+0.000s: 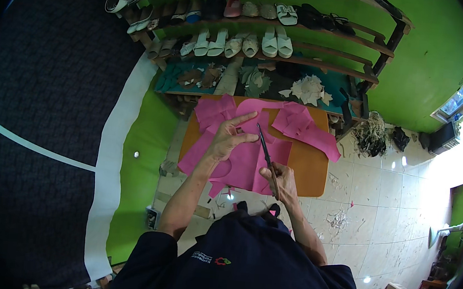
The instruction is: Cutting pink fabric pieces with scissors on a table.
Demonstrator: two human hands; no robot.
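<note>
A pair of dark scissors (266, 149) is gripped by its handles in my right hand (282, 181), over the front right part of the pink material. The blades point up and away, close together. My left hand (226, 140) is just left of the blade tips, with thumb and index finger stretched out and apart. I see nothing held between them; its other fingers are partly hidden. Under both hands lie pink sheets (243, 165) with curved cut edges, on an orange-brown table (312, 177). Another folded pink piece (305, 130) lies at the far right of the table, and a crumpled pink piece (215, 109) at the far left.
Behind the table stands a wooden rack (331, 31) with rows of sandals and shoes. Its lowest shelf holds pale leaf-like scraps (306, 89). Cut scraps (338, 219) litter the tiled floor (372, 186) to the right. A bundle of strips (371, 136) lies by the green wall.
</note>
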